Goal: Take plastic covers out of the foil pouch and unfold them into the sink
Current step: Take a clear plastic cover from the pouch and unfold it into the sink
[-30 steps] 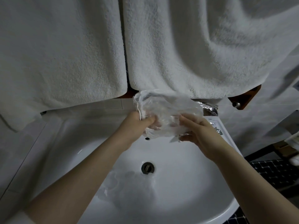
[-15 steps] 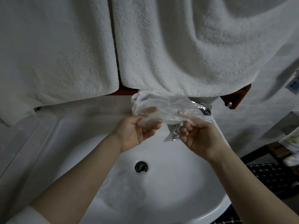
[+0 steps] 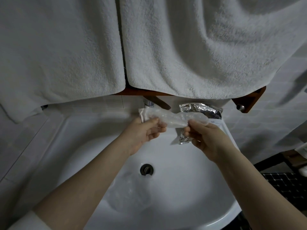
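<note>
Nearest to us, one clear plastic cover [image 3: 131,195] lies unfolded in the white sink [image 3: 191,188], below the drain [image 3: 146,169]. Above the basin, our left hand [image 3: 142,135] pinches one end of another plastic cover [image 3: 169,117], and our right hand [image 3: 206,138] pinches its other end, so it is stretched between them. Our right hand seems to hold also the foil pouch [image 3: 201,110], partly hidden behind it. Farther, two white towels [image 3: 191,47] hang.

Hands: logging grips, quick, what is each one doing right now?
Left hand: pinches one end of the plastic cover.
Right hand: pinches the cover's other end and also holds the foil pouch.
</note>
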Motion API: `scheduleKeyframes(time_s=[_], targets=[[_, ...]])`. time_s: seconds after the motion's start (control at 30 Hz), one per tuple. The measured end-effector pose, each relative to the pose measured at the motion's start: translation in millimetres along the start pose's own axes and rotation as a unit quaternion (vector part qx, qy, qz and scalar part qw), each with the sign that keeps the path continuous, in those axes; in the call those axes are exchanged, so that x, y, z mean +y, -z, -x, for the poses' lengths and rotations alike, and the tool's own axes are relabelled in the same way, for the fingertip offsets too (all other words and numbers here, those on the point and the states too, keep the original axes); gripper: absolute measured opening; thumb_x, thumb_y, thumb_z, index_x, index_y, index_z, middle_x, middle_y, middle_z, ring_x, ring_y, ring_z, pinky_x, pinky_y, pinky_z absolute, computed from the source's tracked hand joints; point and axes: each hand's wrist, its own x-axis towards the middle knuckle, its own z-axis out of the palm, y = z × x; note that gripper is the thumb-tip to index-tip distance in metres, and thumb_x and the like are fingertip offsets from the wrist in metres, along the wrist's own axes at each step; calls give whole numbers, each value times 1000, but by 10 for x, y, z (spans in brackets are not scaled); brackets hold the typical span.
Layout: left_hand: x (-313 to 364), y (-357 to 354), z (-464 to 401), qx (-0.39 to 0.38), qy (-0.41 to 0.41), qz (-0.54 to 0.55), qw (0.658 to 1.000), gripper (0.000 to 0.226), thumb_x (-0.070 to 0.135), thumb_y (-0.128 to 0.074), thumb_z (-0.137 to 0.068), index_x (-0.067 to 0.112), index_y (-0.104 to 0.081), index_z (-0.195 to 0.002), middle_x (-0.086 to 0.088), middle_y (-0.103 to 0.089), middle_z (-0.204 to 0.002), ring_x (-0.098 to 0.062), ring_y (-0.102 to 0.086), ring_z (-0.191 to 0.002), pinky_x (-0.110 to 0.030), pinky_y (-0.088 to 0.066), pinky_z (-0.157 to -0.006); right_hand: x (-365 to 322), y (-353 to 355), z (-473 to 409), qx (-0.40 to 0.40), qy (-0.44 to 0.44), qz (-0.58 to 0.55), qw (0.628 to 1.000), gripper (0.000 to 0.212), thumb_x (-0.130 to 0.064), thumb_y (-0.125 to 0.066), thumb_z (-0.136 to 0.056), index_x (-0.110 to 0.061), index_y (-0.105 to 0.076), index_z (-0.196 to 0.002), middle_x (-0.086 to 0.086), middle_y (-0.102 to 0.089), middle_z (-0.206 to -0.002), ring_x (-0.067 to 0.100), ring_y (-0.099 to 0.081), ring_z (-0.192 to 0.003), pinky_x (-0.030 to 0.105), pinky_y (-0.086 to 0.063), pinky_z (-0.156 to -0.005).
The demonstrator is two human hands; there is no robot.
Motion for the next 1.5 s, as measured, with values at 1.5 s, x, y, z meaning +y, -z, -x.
scheduleKeyframes(time_s=[1.5], targets=[[245, 90, -239, 56, -174, -346, 920, 41, 31, -78, -72, 9, -51, -50, 10, -47, -44, -2, -44, -40, -15, -41, -45, -323, 262, -415, 48, 221, 437, 871, 43, -35, -69, -81, -11, -60, -46, -2, -53, -40, 3, -41, -42, 14, -32, -49]])
